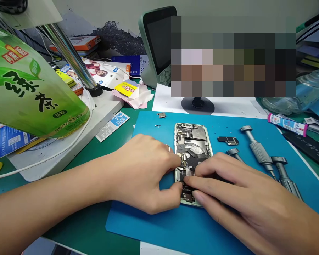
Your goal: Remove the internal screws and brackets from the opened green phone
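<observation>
An opened smartphone (199, 135) lies on a blue mat (146, 226), its circuit board and inner parts bare. My left hand (143, 173) is closed at its left edge, with the curled index finger and the thumb against the frame. From the right, my right hand (244, 202) reaches over the lower half. One of its fingertips presses on the inside near the bottom left, and the thumb rests by the lower right edge. Both hands cover part of the frame. Whether a small part sits under the right fingertip, I cannot tell.
Right of the phone lie a small black part (228, 140) and several grey screwdrivers (260, 150). A metal piece (162, 115) and tiny screws (157, 125) sit above it. A green tea bottle (39, 92) and lamp pole (73, 56) stand left; a screen device (158, 46) stands behind.
</observation>
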Demonstrator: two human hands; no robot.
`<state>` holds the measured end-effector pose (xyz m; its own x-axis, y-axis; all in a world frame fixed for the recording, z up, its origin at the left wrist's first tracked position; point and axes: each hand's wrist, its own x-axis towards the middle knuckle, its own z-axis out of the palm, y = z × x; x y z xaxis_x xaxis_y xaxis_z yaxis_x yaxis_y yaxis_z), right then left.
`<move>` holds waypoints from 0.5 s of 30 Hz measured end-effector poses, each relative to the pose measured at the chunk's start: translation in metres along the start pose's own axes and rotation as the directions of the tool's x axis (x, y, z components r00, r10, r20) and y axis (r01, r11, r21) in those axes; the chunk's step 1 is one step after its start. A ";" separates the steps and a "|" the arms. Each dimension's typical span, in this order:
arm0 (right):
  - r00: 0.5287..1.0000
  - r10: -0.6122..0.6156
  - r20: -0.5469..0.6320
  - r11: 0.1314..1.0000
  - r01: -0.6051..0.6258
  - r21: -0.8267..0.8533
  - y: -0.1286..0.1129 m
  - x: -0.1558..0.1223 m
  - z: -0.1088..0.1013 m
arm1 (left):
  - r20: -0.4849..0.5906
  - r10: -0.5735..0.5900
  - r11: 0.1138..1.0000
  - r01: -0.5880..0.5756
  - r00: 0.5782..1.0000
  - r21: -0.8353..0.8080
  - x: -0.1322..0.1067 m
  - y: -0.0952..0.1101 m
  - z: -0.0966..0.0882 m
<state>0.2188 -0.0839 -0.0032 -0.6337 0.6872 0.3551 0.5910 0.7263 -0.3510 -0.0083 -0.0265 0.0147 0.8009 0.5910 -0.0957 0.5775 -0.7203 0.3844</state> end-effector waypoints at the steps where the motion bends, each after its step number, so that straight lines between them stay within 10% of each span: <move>1: 1.000 -0.004 -0.002 1.000 0.004 0.004 0.000 0.000 0.000 | 0.005 -0.005 1.000 0.005 1.000 0.006 0.000 0.000 0.000; 15: 0.999 -0.011 0.046 0.999 0.010 0.031 0.005 -0.011 0.004 | 0.024 -0.005 1.000 0.004 1.000 0.002 0.000 0.001 -0.002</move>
<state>0.2266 -0.0874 -0.0123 -0.6627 0.6778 0.3185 0.5689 0.7322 -0.3744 -0.0083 -0.0264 0.0163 0.8019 0.5853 -0.1197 0.5813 -0.7183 0.3822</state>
